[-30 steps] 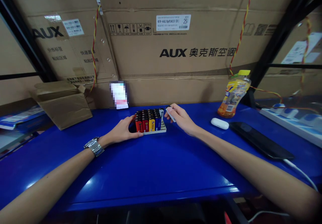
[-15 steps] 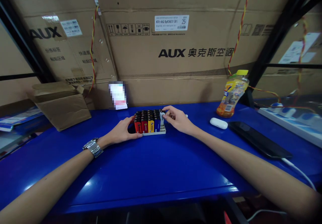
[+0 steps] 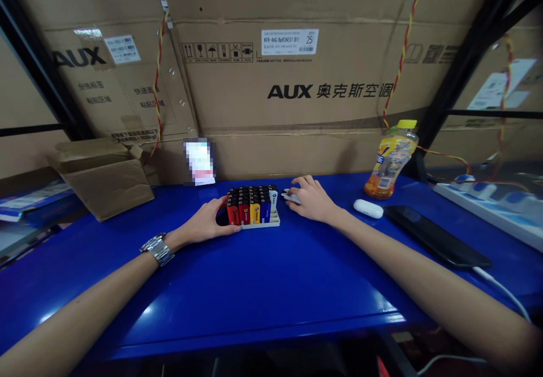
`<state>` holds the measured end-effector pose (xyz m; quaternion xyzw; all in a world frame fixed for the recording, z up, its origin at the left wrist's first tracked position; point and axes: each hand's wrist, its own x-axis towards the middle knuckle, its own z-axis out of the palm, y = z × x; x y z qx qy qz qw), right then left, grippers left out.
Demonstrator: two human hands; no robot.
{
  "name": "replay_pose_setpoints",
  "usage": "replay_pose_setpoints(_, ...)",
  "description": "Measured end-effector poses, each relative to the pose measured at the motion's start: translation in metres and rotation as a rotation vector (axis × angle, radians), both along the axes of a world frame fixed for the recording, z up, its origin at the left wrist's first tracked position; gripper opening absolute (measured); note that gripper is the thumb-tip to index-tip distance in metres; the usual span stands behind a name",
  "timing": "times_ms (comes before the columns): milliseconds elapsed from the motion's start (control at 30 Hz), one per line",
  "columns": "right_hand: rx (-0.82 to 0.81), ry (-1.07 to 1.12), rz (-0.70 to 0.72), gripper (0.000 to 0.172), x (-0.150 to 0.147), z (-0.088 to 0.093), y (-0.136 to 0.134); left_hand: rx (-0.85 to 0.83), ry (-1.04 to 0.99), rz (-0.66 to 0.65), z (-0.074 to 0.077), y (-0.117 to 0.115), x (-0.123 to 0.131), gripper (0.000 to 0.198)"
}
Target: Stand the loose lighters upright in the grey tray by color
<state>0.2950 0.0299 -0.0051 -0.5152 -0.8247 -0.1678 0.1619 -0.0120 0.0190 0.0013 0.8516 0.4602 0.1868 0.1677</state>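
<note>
A white tray (image 3: pixel 259 225) holds several upright lighters in rows, with red lighters (image 3: pixel 238 214), a yellow lighter (image 3: pixel 254 213) and a blue lighter (image 3: pixel 265 212) in front. One white lighter (image 3: pixel 273 198) stands at its right side, with bare slots in front of it. My left hand (image 3: pixel 207 220) grips the tray's left end, thumb at the front edge. Just right of the tray, my right hand (image 3: pixel 311 199) has its fingers curled around a white lighter (image 3: pixel 292 198) low over the table. My palm and fingers partly hide what lies there.
The blue table (image 3: pixel 254 286) carries a drink bottle (image 3: pixel 391 159), a white earphone case (image 3: pixel 368 208), a black phone (image 3: pixel 436 235) with a cable, and a power strip (image 3: pixel 487 207) at right. A lit screen (image 3: pixel 199 161) and an open carton (image 3: pixel 102 176) stand at left. Large cardboard boxes (image 3: pixel 331 145) wall the back.
My right hand has let go of the white lighter in the tray and moved right, to white lighters beside it. My left hand keeps its place on the tray.
</note>
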Motion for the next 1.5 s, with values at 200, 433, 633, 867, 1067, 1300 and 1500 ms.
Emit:
replay_pose_setpoints(200,-0.026,0.001,-0.007,0.03,-0.011,0.002,-0.007,0.012,0.003,-0.022,0.001,0.0,0.0,0.076)
replay_pose_setpoints(433,-0.069,-0.005,0.062,0.023,-0.013,-0.001,-0.006,0.013,0.001,-0.013,0.001,-0.001,0.001,0.079)
replay_pose_setpoints(633,-0.159,0.486,0.089,0.019,-0.014,0.001,-0.005,0.017,0.011,-0.012,0.001,-0.001,0.001,0.081)
replay_pose_setpoints(867,-0.29,0.924,0.186,0.028,-0.021,-0.001,-0.007,0.031,0.022,-0.033,0.001,-0.001,0.001,0.075)
replay_pose_setpoints(1067,-0.416,1.029,0.268,0.031,-0.025,-0.004,-0.011,0.028,0.014,-0.039,0.0,-0.001,0.0,0.074)
replay_pose_setpoints(1300,-0.701,1.381,0.234,0.04,-0.03,-0.002,-0.016,0.033,0.027,-0.02,0.002,-0.002,0.002,0.075)
replay_pose_setpoints(1500,-0.741,1.464,0.127,0.052,-0.03,-0.003,-0.013,0.017,0.03,-0.003,0.004,-0.004,0.003,0.077)
